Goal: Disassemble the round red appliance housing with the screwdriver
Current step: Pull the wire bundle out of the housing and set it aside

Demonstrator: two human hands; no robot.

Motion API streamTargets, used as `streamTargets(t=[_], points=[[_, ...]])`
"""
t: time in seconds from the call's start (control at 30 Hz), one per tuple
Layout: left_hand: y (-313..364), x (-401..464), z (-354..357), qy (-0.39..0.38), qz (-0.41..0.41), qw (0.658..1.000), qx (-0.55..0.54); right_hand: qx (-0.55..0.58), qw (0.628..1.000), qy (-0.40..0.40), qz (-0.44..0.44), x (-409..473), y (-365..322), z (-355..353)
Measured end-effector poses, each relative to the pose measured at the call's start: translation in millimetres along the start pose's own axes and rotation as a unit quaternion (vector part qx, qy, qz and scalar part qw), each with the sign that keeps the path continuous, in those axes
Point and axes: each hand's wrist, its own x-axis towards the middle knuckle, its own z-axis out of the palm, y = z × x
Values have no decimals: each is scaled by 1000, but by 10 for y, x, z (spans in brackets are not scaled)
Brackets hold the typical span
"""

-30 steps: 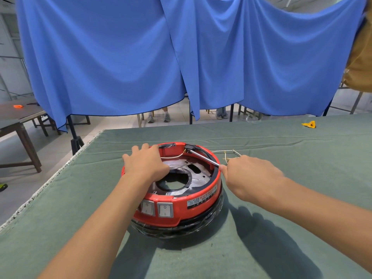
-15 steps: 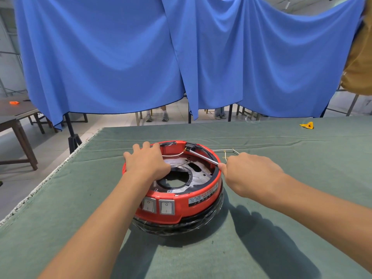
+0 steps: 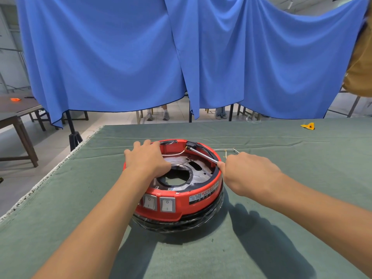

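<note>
Right hand has its fingers curled round the screwdriver, handle hidden in the fist, only the metal shaft showing. It's angled across the inside of the red housing, tip at a small black block on the far rim, probably where a screw sits. Left hand lies on the housing's left rim, fingers spread flat, gripping nothing, I'd guess to stop it spinning. The housing sits mid-worktop. A thin wire runs right by the tip, could snag. More loose wire lies just right of the housing.
</note>
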Motion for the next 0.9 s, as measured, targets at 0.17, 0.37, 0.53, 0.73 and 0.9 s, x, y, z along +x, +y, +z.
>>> streamTargets(t=[0.17, 0.37, 0.53, 0.73, 0.9], points=[[-24, 1, -3, 3, -5, 1000, -3, 24, 999, -22, -2, 104, 89, 2], [-29, 12, 11, -1, -9, 1000, 0, 22, 999, -18, -20, 205, 277, -8], [-6, -19, 23, -3, 2, 1000, 3, -24, 998, -4, -66, 323, 234, -44], [27, -18, 22, 5, -4, 1000, 7, -14, 996, 8, -86, 403, 190, -49], [63, 3, 34, 4, -14, 1000, 2, 62, 994, 24, -88, 330, 297, 139]])
